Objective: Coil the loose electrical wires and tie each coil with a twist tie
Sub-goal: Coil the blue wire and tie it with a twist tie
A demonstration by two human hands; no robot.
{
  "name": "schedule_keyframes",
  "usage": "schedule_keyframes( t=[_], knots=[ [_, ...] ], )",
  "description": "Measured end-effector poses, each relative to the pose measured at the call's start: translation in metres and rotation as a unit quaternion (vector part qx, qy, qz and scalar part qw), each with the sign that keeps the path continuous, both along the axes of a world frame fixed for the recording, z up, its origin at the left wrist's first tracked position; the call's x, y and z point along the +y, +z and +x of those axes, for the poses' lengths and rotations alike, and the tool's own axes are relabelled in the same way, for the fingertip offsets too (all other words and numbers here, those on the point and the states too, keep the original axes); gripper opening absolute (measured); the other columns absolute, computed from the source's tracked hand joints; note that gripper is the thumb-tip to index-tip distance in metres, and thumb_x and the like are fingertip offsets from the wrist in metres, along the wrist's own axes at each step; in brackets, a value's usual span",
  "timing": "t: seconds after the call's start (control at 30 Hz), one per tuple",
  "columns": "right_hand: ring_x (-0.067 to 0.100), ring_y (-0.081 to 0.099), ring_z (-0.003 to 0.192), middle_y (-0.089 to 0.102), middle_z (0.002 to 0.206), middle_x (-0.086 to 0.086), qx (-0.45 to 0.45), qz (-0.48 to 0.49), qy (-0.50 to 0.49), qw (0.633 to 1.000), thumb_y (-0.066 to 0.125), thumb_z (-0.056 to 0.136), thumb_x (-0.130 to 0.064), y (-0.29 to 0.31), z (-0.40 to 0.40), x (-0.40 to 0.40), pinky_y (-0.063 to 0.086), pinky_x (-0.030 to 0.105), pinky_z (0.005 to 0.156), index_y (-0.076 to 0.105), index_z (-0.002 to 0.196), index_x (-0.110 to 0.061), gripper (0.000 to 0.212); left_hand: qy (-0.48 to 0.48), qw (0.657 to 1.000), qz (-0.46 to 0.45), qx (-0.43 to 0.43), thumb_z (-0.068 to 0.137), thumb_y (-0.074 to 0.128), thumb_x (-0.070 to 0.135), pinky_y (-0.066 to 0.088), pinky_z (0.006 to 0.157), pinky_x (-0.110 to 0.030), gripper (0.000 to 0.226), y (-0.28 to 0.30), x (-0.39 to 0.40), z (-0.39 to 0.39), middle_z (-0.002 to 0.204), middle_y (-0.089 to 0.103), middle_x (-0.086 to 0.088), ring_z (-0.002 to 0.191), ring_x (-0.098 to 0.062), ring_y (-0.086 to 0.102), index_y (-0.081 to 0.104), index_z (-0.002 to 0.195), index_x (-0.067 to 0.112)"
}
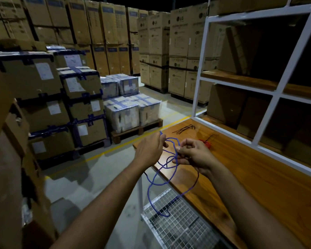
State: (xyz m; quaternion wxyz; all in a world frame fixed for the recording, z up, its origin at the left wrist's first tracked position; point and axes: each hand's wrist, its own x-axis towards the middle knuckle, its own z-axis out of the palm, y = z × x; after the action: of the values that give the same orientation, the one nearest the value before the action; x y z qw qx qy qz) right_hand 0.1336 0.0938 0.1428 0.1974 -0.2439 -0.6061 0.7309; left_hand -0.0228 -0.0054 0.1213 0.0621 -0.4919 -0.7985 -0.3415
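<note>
A loose blue wire (155,178) hangs in open loops between my two hands, its lower end dangling over a wire-mesh basket. My left hand (150,147) grips one end of it, which pokes up above the fingers. My right hand (191,154) pinches the wire where several loops cross, held just over the near corner of the wooden shelf top (255,177). A red wire (206,142) lies on the wood behind my right hand, mostly hidden by it. Dark twist ties (184,129) lie in a small bunch farther back on the wood.
A white metal shelf frame (276,90) with cardboard boxes stands on the right. The wire-mesh basket (180,223) sits below the shelf edge. Stacked cartons on pallets (129,112) fill the left and back, with a grey floor aisle and a yellow line (101,155) between.
</note>
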Motion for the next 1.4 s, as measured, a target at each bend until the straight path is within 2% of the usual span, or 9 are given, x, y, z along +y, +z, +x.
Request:
schedule_keyframes(
  t=[0.17, 0.3, 0.43, 0.67, 0.87, 1.0, 1.13, 1.3, 1.4],
  knots=[
    [0.018, 0.064, 0.061, 0.059, 0.07, 0.01, 0.025, -0.029, -0.005, 0.999, 0.061, 0.091, 0.004, 0.0, 0.001, 0.006, 0.061, 0.036, 0.06, 0.055, 0.089, -0.003, 0.009, -0.034, 0.996, -0.081, 0.004, 0.107, 0.028, 0.039, 0.037, 0.068, -0.033, 0.029, 0.003, 0.005, 0.006, 0.088, 0.075, 0.007, 0.094, -0.022, 0.061, 0.047, 0.092, 0.024],
    [0.02, 0.064, 0.062, 0.059, 0.07, 0.012, 0.022, -0.038, -0.01, 0.999, 0.06, 0.092, 0.004, -0.003, 0.003, 0.009, 0.062, 0.036, 0.059, 0.055, 0.088, -0.003, 0.009, -0.061, 0.989, -0.138, 0.003, 0.107, 0.027, 0.04, 0.043, 0.075, -0.038, 0.03, -0.001, 0.005, 0.005, 0.089, 0.075, 0.007, 0.101, -0.022, 0.056, 0.046, 0.092, 0.023],
    [0.021, 0.062, 0.059, 0.059, 0.068, 0.011, 0.017, -0.069, -0.029, 0.997, 0.059, 0.091, 0.006, -0.006, 0.003, 0.011, 0.062, 0.037, 0.058, 0.055, 0.084, -0.003, 0.013, -0.081, 0.984, -0.16, -0.015, 0.107, 0.029, 0.04, 0.045, 0.077, -0.037, 0.028, -0.004, 0.008, 0.003, 0.087, 0.075, 0.002, 0.093, -0.021, 0.064, 0.045, 0.092, 0.022],
    [0.02, 0.063, 0.052, 0.062, 0.07, 0.014, -0.112, -0.034, -0.092, 0.989, 0.066, 0.087, 0.006, -0.013, 0.002, 0.019, 0.056, 0.028, 0.044, 0.059, 0.086, 0.0, 0.01, -0.028, 0.996, -0.075, -0.035, 0.106, 0.032, 0.036, 0.046, 0.078, -0.044, 0.032, -0.012, 0.012, -0.014, 0.094, 0.067, -0.015, 0.093, -0.037, 0.061, 0.051, 0.091, 0.017],
    [0.013, 0.059, 0.043, 0.056, 0.068, 0.012, -0.143, -0.134, -0.116, 0.974, 0.062, 0.091, 0.003, -0.032, 0.003, 0.031, 0.054, 0.025, 0.04, 0.064, 0.081, 0.003, 0.01, 0.042, 0.986, 0.084, -0.139, 0.105, 0.031, 0.041, 0.052, 0.071, -0.048, 0.041, -0.009, 0.011, -0.031, 0.075, 0.062, -0.007, 0.08, -0.034, 0.066, 0.051, 0.08, 0.016],
    [0.01, 0.056, 0.037, 0.054, 0.068, 0.013, -0.16, -0.114, -0.137, 0.971, 0.063, 0.088, 0.007, -0.045, 0.007, 0.034, 0.053, 0.026, 0.038, 0.061, 0.081, 0.003, 0.009, 0.113, 0.948, 0.194, -0.225, 0.107, 0.034, 0.031, 0.042, 0.064, -0.038, 0.044, 0.005, 0.007, -0.035, 0.062, 0.051, 0.0, 0.066, -0.026, 0.057, 0.045, 0.067, 0.018],
    [0.014, 0.058, 0.038, 0.058, 0.067, 0.018, -0.176, -0.065, -0.154, 0.97, 0.066, 0.082, 0.014, -0.049, 0.015, 0.036, 0.052, 0.026, 0.037, 0.058, 0.085, 0.0, 0.017, 0.138, 0.882, 0.272, -0.36, 0.107, 0.032, 0.033, 0.036, 0.063, -0.036, 0.045, 0.002, 0.006, -0.052, 0.06, 0.049, -0.001, 0.056, -0.021, 0.044, 0.047, 0.068, 0.017],
    [0.017, 0.057, 0.042, 0.062, 0.066, 0.017, -0.253, 0.032, -0.1, 0.962, 0.068, 0.082, 0.012, -0.046, 0.018, 0.022, 0.05, 0.026, 0.039, 0.051, 0.102, -0.006, 0.032, 0.13, 0.788, 0.335, -0.499, 0.109, 0.027, 0.03, 0.02, 0.04, -0.016, 0.043, 0.006, 0.004, -0.048, 0.042, 0.032, 0.008, 0.032, -0.007, 0.022, 0.034, 0.068, 0.021],
    [0.017, 0.062, 0.057, 0.065, 0.077, 0.006, -0.269, 0.276, -0.127, 0.914, 0.085, 0.072, -0.007, -0.047, 0.011, 0.015, 0.049, 0.031, 0.048, 0.047, 0.101, -0.021, 0.049, 0.136, 0.787, 0.335, -0.5, 0.109, 0.027, 0.031, 0.021, 0.04, -0.017, 0.045, 0.002, 0.009, -0.04, 0.046, 0.034, 0.005, 0.031, -0.008, 0.023, 0.034, 0.066, 0.019]
  ],
)
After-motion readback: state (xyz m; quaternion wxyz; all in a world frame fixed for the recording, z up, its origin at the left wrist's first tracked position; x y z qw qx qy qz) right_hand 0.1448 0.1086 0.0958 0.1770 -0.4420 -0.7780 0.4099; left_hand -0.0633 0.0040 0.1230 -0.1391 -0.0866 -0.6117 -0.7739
